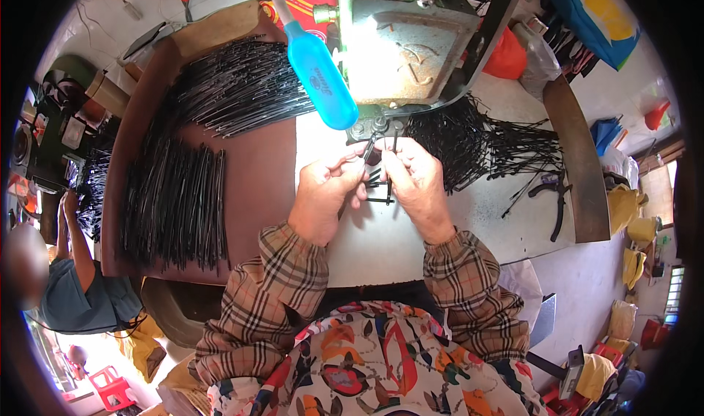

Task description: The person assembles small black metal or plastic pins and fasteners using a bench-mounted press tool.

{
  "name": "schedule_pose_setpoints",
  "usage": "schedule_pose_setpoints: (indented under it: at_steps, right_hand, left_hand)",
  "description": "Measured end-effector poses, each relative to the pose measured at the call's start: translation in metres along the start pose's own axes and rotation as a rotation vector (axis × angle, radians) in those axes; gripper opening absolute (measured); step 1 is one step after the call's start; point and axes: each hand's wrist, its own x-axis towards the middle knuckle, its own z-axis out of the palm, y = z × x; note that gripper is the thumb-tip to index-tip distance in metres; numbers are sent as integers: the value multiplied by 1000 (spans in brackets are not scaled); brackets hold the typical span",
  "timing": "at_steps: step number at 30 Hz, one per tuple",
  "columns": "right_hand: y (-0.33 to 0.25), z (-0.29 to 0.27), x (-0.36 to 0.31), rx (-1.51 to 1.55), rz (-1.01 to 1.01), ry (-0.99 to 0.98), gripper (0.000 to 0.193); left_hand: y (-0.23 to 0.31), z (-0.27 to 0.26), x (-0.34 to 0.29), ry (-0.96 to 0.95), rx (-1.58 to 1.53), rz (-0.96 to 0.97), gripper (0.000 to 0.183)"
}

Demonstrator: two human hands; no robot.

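My left hand [323,194], closed in a pinch, holds a thin black metal rod [370,148] just below the machine's front parts. Close beside it, my right hand [418,189] is also closed, its thumb and fingers gripping a thin black rod [389,190] that points toward me. The fingers hide where the pieces meet, so I cannot tell whether they are joined. A few short black pieces [375,175] show between my hands. Over them stands a green and grey metal bench machine [411,57], brightly lit.
A blue lamp-like oval [320,71] hangs near the machine. Black rods lie in a neat row [176,203], a far-left pile [235,86] and a right-hand tangle [462,145]. Dark-handled pliers [559,203] rest at right. Raised boards [579,159] edge the table. Another person [88,291] works at left.
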Motion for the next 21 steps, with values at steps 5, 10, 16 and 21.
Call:
schedule_pose_setpoints:
  at_steps: [5, 10, 16, 21]
  right_hand:
    - [4, 2, 0, 39, 6, 30, 12]
    - [0, 2, 2, 29, 36, 13, 13]
    - [8, -1, 9, 152, 23, -20, 12]
    - [-2, -9, 18, 124, 65, -75, 19]
  left_hand:
    - [-4, 2, 3, 37, -65, -11, 41]
    - [-6, 3, 3, 31, -86, 18, 40]
    - [-11, 9, 7, 64, -15, 120, 37]
    - [-1, 19, 14, 146, 75, 108, 37]
